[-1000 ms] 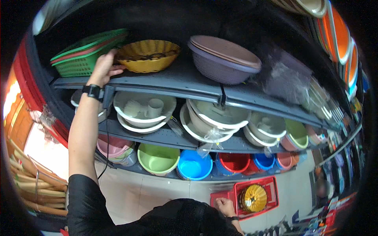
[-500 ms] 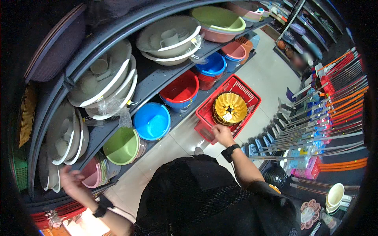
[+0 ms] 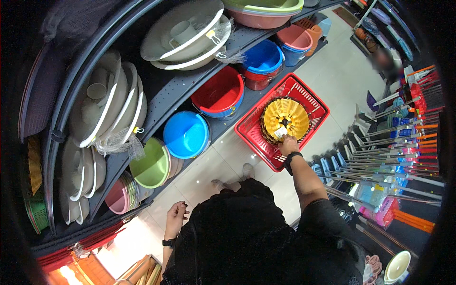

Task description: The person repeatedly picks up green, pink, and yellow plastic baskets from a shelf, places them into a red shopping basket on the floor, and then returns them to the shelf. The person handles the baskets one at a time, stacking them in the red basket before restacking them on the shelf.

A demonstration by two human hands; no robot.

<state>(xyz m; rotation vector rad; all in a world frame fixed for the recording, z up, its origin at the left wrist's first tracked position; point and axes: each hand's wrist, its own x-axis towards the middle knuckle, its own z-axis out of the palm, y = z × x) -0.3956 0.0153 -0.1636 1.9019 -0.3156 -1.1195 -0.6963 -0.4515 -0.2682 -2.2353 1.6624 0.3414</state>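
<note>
My right hand [image 3: 288,145] reaches down to a stack of yellow woven baskets [image 3: 284,116], its fingers closed at the near rim beside a white tag [image 3: 281,132]. The baskets are nested and sit inside a red plastic shopping basket [image 3: 242,131], which has slotted sides. The fingertips are partly hidden by the hand itself. My left hand [image 3: 176,216] hangs low beside my body, holding nothing, its fingers loosely bent and apart. Nearest to it on the shelf side are a green bucket [image 3: 151,164] and a pink bucket [image 3: 118,197].
On the left, a dark shelf holds large white basins [image 3: 102,104], with blue [image 3: 187,135] and red [image 3: 218,92] buckets below. Mops and brooms with metal poles [image 3: 380,156] line the right side. A person [image 3: 385,64] is farther down the tiled aisle.
My right hand has moved from beside the woven baskets onto their near rim. My left hand has swung away from the shelf, inward to my side. The view has shifted.
</note>
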